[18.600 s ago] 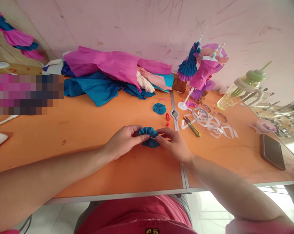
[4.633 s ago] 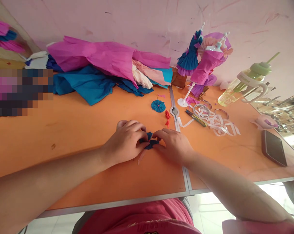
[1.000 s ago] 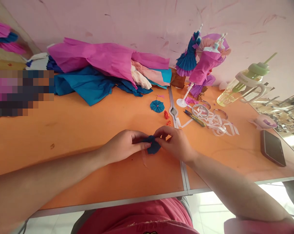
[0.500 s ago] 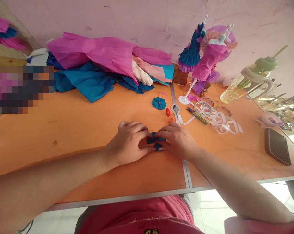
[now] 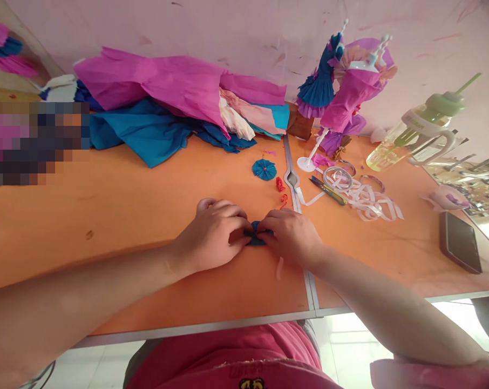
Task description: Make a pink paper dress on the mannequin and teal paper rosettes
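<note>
Between my hands lies a small piece of blue crepe paper point(image 5: 256, 239), low over the orange table point(image 5: 212, 294). My left hand point(image 5: 216, 233) pinches its left side, thumb below and fingers curled above. From the right, my right hand point(image 5: 291, 235) grips the same piece, its fingertips covering part of it. A short pale strip point(image 5: 279, 268) hangs or lies just below my right hand; I cannot tell whether it is attached. Farther off sits a pleated blue paper rosette point(image 5: 264, 169) with a pink centre, and red scraps point(image 5: 280, 185) lie near it.
Pink crepe paper point(image 5: 159, 81) and blue crepe paper point(image 5: 147, 132) are piled at the back left. Doll forms in paper dresses point(image 5: 344, 102), scissors point(image 5: 328, 191), tape strips point(image 5: 374, 202), a drink bottle point(image 5: 414, 132) and a phone point(image 5: 460, 243) stand or lie to the right.
Both hands have shifted slightly, and the blue paper between them now looks flatter. The pale strip has come into view below my right hand.
</note>
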Tool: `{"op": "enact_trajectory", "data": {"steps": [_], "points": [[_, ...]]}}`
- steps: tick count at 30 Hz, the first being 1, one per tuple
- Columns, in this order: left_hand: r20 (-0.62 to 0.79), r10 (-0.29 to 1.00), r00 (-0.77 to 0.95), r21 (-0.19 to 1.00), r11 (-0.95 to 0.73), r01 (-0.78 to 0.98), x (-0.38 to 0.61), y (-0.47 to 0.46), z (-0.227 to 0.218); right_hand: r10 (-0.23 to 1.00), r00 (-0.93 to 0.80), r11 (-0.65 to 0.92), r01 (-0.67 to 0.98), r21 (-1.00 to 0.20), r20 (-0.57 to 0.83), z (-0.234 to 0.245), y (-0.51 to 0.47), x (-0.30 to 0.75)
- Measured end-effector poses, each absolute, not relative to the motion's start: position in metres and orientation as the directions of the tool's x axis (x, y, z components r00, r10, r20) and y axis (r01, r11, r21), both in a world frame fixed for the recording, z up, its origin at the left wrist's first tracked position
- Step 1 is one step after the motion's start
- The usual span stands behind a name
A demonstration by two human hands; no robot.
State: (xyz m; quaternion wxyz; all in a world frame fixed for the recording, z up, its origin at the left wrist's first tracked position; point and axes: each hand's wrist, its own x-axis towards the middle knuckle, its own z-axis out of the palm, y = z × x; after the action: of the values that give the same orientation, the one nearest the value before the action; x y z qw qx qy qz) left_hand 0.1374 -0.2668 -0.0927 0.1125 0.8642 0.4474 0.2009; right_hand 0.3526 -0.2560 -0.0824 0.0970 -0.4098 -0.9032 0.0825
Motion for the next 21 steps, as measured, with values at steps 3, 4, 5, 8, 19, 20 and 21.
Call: {"op": "enact_trajectory", "data": {"steps": [3, 4, 5, 8, 19, 20, 21], "points": [[0.261, 0.815, 0.517, 0.395, -0.579, 0.713, 0.137, -0.266, -0.094, 0.751, -0.653, 0.655, 0.722, -0.222, 0.093, -0.086, -0.255, 0.350], [0.261, 0.814, 0.519, 0.395, -0.581, 0.712, 0.137, -0.266, -0.096, 0.748, -0.658, 0.660, 0.724, -0.200, 0.087, -0.087, -0.255, 0.349], [0.257, 0.813, 0.522, 0.390, -0.581, 0.714, 0.137, -0.266, -0.097, 0.744, -0.664, 0.666, 0.726, -0.172, 0.080, -0.088, -0.256, 0.347], [0.256, 0.816, 0.518, 0.370, -0.578, 0.727, 0.138, -0.265, -0.100, 0.731, -0.678, 0.683, 0.724, -0.098, 0.078, -0.088, -0.258, 0.344], [0.248, 0.818, 0.518, 0.402, -0.574, 0.713, 0.135, -0.266, -0.096, 0.779, -0.621, 0.620, 0.744, -0.249, 0.086, -0.068, -0.257, 0.359], [0.252, 0.819, 0.515, 0.403, -0.573, 0.713, 0.136, -0.266, -0.097, 0.771, -0.629, 0.633, 0.737, -0.238, 0.102, -0.069, -0.258, 0.358], [0.257, 0.820, 0.512, 0.403, -0.572, 0.714, 0.136, -0.266, -0.098, 0.760, -0.641, 0.647, 0.729, -0.223, 0.110, -0.070, -0.259, 0.356]]}}
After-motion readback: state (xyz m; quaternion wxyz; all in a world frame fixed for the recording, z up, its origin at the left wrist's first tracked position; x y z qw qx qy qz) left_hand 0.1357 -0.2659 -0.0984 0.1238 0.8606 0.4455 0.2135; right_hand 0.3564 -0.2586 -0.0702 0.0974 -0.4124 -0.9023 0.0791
